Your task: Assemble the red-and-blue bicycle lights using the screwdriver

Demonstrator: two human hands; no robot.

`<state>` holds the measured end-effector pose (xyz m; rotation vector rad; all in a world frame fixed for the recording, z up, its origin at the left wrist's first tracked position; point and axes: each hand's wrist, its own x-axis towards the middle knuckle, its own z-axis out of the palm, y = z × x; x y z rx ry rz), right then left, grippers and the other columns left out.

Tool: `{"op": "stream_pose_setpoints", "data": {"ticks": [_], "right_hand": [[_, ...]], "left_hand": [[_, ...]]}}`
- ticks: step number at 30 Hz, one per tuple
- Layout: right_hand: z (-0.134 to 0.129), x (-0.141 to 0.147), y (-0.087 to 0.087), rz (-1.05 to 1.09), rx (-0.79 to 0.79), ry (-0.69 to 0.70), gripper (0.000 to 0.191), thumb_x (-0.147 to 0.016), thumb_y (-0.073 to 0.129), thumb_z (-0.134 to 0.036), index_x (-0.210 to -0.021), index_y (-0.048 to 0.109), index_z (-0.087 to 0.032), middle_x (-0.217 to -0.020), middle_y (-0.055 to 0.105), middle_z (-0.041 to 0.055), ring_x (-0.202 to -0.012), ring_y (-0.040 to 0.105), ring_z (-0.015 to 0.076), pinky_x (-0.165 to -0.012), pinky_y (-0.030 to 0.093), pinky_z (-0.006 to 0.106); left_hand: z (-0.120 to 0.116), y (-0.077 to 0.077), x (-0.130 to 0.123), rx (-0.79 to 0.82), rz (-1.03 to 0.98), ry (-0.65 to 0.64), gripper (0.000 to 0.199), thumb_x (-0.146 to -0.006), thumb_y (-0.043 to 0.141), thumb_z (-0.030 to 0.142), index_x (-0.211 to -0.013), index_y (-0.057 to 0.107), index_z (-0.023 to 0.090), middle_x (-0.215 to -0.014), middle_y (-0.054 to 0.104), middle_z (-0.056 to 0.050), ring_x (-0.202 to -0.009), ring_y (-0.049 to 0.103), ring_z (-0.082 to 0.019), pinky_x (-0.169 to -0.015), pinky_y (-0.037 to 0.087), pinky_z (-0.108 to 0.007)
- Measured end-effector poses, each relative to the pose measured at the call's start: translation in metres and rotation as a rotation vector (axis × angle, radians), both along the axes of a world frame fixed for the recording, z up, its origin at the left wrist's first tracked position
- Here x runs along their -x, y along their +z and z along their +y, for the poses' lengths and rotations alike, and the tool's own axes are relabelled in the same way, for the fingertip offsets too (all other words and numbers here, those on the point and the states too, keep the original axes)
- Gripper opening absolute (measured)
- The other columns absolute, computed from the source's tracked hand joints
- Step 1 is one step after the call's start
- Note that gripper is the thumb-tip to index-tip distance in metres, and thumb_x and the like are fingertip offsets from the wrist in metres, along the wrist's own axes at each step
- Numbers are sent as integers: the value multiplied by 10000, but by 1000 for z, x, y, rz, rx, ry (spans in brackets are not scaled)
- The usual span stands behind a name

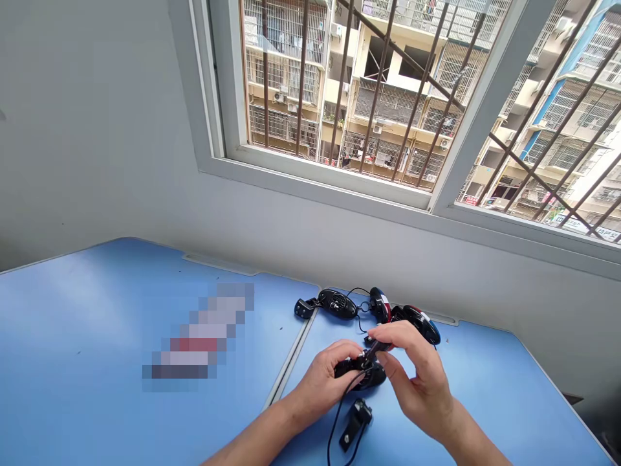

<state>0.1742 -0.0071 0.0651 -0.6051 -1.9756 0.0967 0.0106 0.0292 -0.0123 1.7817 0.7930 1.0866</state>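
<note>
My left hand (323,372) is closed around the near side of a black oval device (371,377), partly hidden by my fingers. Between the thumb and fingertips of my right hand (421,375) is a small dark piece (374,351), held right over the device; whether the two are joined I cannot tell. A thin black cable (334,424) hangs from there in a loop. Just below my hands, a black bracket (356,424) with a screw lies on the blue table (436,433).
Along the back lie a black oval device with a grille (338,304), two glossy devices with coloured stripes (380,304) and a small black bracket (305,309), with cables among them. A pixelated patch (198,336) covers something at left. A barred window (369,97) rises behind the table.
</note>
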Motion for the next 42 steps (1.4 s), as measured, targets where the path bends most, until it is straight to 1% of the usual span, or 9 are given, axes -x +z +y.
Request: {"op": "stream_pose_setpoints", "data": {"ticks": [2, 6, 9, 14, 18, 23, 31, 38, 42], "right_hand": [[1, 1, -3, 1, -37, -46, 324, -867, 514, -70, -1153, 537, -221, -971, 629, 85, -862, 605, 195, -689, 552, 351], [4, 1, -9, 37, -83, -143, 328, -841, 581, -56, -1113, 557, -237, -890, 572, 53, -744, 567, 162, -587, 526, 295], [5, -2, -7, 41, -45, -87, 339, -840, 560, -10, -1093, 567, -236, -893, 598, 48, -764, 584, 158, -619, 530, 296], [2, -4, 1, -26, 72, 41, 387, -868, 478, -30, -1190, 523, -239, -953, 664, 54, -792, 604, 165, -647, 545, 313], [1, -2, -3, -27, 22, -1, 340, -870, 502, -83, -1175, 517, -233, -938, 642, 64, -816, 597, 184, -653, 543, 332], [4, 0, -9, -7, -81, -156, 313, -849, 581, -87, -1118, 548, -243, -858, 580, 43, -730, 552, 162, -582, 514, 294], [0, -3, 4, -85, -26, 21, 413, -847, 464, -10, -1198, 525, -219, -986, 652, 85, -881, 623, 193, -719, 553, 347], [2, 0, -6, -34, -66, -119, 317, -847, 554, -55, -1093, 569, -254, -896, 576, 54, -742, 583, 162, -601, 528, 299], [3, -1, -3, -35, -77, -72, 343, -864, 493, -32, -1125, 558, -246, -903, 640, 59, -794, 619, 176, -652, 543, 318]], "left_hand": [[0, 0, 0, 1, -3, 11, 57, -747, 611, 182, -773, 658, 200, -882, 666, -30, -883, 591, -204, -833, 466, -296], [0, -2, 0, 16, -6, 8, 92, -740, 602, 163, -795, 664, 203, -939, 675, -36, -914, 598, -207, -854, 462, -295], [0, -2, 0, 26, -1, 4, 104, -730, 601, 150, -790, 667, 203, -943, 681, -38, -926, 599, -211, -858, 458, -295], [0, -1, 0, 27, -6, -10, 78, -744, 607, 174, -789, 667, 195, -906, 675, -38, -897, 601, -210, -843, 460, -300], [-1, 0, 0, 16, -6, -9, 49, -752, 608, 194, -764, 655, 194, -890, 673, -38, -874, 594, -207, -821, 465, -299], [-1, 1, 0, 16, -8, -11, 82, -747, 601, 171, -793, 659, 205, -912, 669, -32, -904, 592, -206, -846, 458, -298], [-1, 2, -1, 27, 13, 15, 43, -734, 600, 171, -734, 633, 199, -839, 654, -17, -821, 575, -191, -787, 463, -287], [-1, 0, 0, 33, -9, -6, 66, -748, 605, 175, -786, 653, 199, -915, 671, -35, -898, 594, -208, -840, 457, -301], [-1, 2, 0, 35, -4, -7, 97, -725, 597, 149, -774, 660, 204, -884, 672, -27, -880, 589, -202, -836, 459, -292]]}}
